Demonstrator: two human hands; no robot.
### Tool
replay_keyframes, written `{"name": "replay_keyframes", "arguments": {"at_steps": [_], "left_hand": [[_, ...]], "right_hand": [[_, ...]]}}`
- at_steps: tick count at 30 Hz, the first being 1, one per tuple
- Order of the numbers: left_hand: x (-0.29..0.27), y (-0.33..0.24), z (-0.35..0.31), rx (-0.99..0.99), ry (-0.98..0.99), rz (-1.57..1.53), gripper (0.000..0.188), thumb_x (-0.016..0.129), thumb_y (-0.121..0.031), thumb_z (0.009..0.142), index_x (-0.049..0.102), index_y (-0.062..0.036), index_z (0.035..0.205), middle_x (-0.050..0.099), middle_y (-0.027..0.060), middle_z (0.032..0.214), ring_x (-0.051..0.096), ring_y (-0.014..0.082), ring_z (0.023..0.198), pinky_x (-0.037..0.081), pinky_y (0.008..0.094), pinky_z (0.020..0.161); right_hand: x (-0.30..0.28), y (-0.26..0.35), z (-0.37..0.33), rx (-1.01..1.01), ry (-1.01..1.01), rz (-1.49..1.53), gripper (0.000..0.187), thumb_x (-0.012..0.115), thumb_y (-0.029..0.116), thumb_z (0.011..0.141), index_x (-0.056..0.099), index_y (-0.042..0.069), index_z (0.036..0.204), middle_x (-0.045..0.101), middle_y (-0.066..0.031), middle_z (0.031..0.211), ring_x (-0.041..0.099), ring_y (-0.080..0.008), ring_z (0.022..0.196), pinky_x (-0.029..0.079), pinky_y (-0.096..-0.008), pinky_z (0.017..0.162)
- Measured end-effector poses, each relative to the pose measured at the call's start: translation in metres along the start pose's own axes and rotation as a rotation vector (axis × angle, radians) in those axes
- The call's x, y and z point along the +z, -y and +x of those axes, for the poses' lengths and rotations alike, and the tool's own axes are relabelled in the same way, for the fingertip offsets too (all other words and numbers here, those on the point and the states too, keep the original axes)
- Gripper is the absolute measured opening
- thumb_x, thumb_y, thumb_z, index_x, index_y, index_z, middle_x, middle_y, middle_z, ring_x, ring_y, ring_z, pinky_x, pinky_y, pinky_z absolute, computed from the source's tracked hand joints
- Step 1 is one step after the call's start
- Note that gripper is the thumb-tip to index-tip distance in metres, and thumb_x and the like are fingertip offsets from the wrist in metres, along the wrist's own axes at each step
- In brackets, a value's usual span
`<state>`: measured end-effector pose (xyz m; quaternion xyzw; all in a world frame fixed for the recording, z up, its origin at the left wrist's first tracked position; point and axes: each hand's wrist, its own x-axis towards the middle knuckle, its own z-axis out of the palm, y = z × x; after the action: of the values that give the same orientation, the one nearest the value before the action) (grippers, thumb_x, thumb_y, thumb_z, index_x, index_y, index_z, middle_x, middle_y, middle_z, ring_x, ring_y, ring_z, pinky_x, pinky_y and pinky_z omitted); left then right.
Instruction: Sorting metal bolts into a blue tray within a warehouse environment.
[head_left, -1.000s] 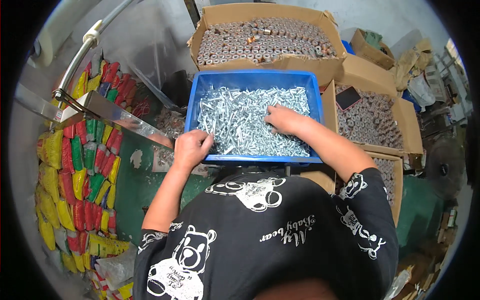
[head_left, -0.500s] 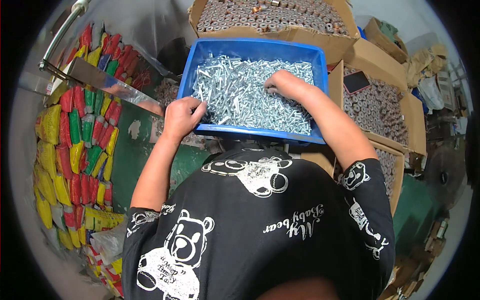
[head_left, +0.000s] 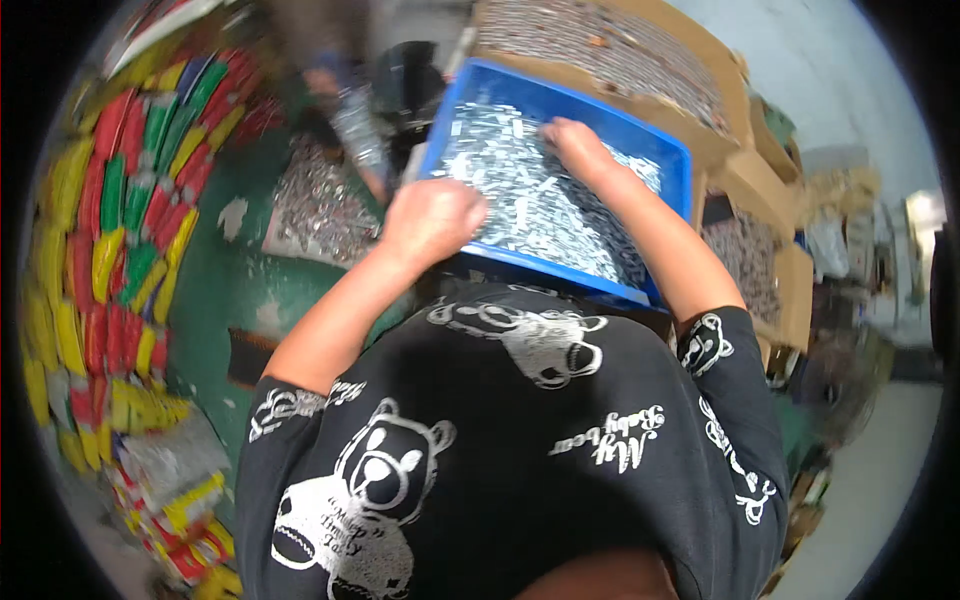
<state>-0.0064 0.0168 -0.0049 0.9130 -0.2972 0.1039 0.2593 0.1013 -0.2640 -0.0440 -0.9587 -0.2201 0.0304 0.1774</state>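
Note:
A blue plastic bin [head_left: 572, 266] in front of me holds a thick layer of small silvery metal pins [head_left: 515, 205]. My right hand [head_left: 578, 148] reaches in over the pins toward the far side, fingers curled down; what lies between the fingertips is hidden. At the bin's near-left corner is my left hand [head_left: 432, 215], fingers curled together and smeared by motion. Whether it grips the rim or a pin does not show.
Behind the bin stands a cardboard box [head_left: 600, 50] packed with round metal parts; another open box [head_left: 745, 250] is at the right. A heap of small parts [head_left: 325, 205] lies on the green floor [head_left: 235, 290] at left. Red, yellow and green bags [head_left: 130, 200] are stacked far left.
The whole view has swung, so the bin appears tilted and further right, and the picture is blurred. My right hand has shifted toward the bin's far side; my left stays by the near-left corner.

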Motion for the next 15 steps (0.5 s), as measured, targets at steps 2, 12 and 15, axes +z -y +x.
{"name": "replay_keyframes", "arguments": {"at_steps": [2, 12, 15], "left_hand": [[0.005, 0.006, -0.002, -0.024, 0.049, -0.07, 0.024, 0.059, -0.028, 0.083, 0.068, -0.0086, 0.071, 0.064, 0.0124, 0.07, 0.065, 0.0332, 0.069, 0.052, 0.0445, 0.062], [0.01, 0.016, -0.01, 0.099, -0.077, -0.333, 0.016, 0.059, -0.019, 0.071, 0.062, -0.0068, 0.061, 0.064, 0.0136, 0.068, 0.066, 0.0335, 0.068, 0.053, 0.0461, 0.06], [0.014, 0.02, -0.009, 0.166, -0.074, -0.351, 0.019, 0.058, -0.02, 0.077, 0.063, -0.007, 0.064, 0.064, 0.0132, 0.07, 0.065, 0.0337, 0.07, 0.053, 0.0465, 0.061]], "right_hand": [[0.0, 0.032, 0.004, 0.492, 0.12, 0.24, 0.037, 0.047, 0.03, 0.094, 0.062, 0.002, 0.113, 0.063, -0.0206, 0.116, 0.058, -0.036, 0.104, 0.045, -0.0402, 0.089], [-0.022, 0.026, -0.005, 0.43, -0.275, 0.563, 0.011, 0.063, 0.008, 0.09, 0.062, -0.003, 0.091, 0.063, -0.0039, 0.076, 0.056, -0.0102, 0.063, 0.045, -0.0268, 0.055], [-0.028, 0.085, 0.015, 0.378, -0.349, 0.636, 0.014, 0.055, 0.01, 0.088, 0.063, 0.0, 0.083, 0.059, -0.0021, 0.067, 0.048, -0.0057, 0.053, 0.034, -0.0242, 0.046]]}}
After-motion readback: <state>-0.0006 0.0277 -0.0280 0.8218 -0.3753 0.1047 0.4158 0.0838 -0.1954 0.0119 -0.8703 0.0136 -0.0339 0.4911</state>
